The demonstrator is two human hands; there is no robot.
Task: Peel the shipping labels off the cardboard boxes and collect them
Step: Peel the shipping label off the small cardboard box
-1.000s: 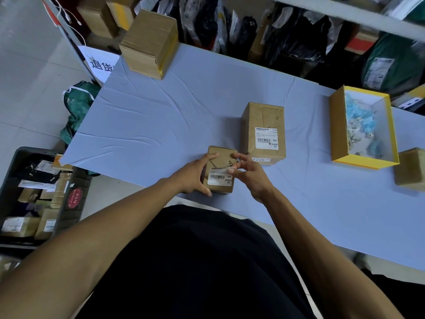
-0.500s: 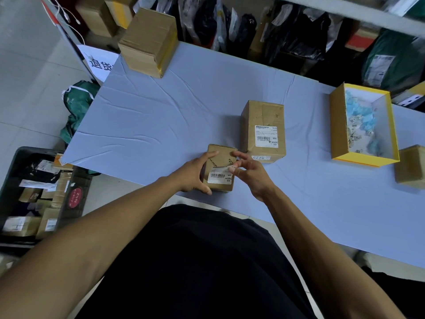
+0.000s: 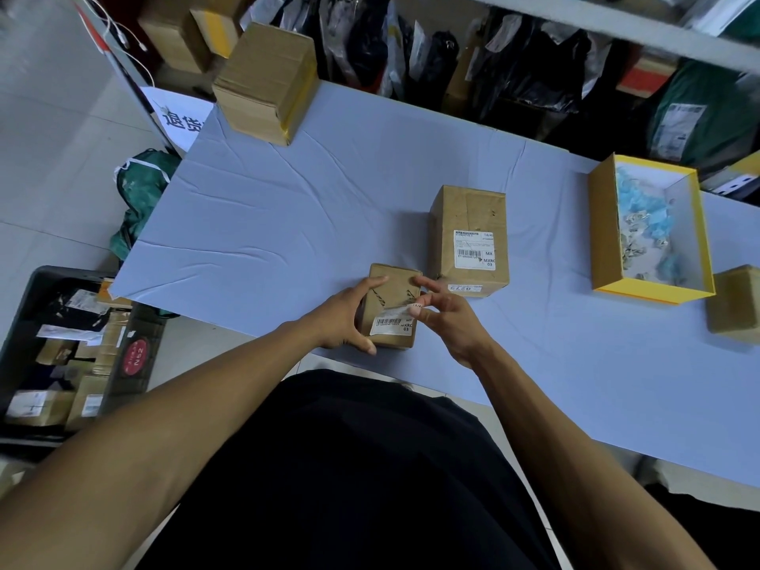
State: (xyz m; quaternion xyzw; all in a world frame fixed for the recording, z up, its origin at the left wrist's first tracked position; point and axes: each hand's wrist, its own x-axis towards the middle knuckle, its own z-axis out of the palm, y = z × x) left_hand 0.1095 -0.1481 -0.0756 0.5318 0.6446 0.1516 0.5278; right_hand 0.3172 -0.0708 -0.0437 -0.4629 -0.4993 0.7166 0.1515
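Note:
A small cardboard box (image 3: 394,290) stands near the table's front edge. My left hand (image 3: 343,318) grips its left side and steadies it. Its white shipping label (image 3: 390,326) is lifted at the top right corner, where the thumb and fingers of my right hand (image 3: 446,322) pinch it. Just behind stands a taller cardboard box (image 3: 466,211) with its own label (image 3: 474,249) stuck flat on top. A yellow open box (image 3: 602,236) at the right holds several crumpled peeled labels.
The table (image 3: 288,224) has a pale blue cloth. A large box (image 3: 267,86) sits at its far left corner and a small box (image 3: 736,306) at the right edge. A black crate (image 3: 24,306) of parcels is on the floor at left. Shelves of bags line the back.
The label's top right corner has peeled a little further down from the small box under my right fingers. My left hand keeps its hold on the box.

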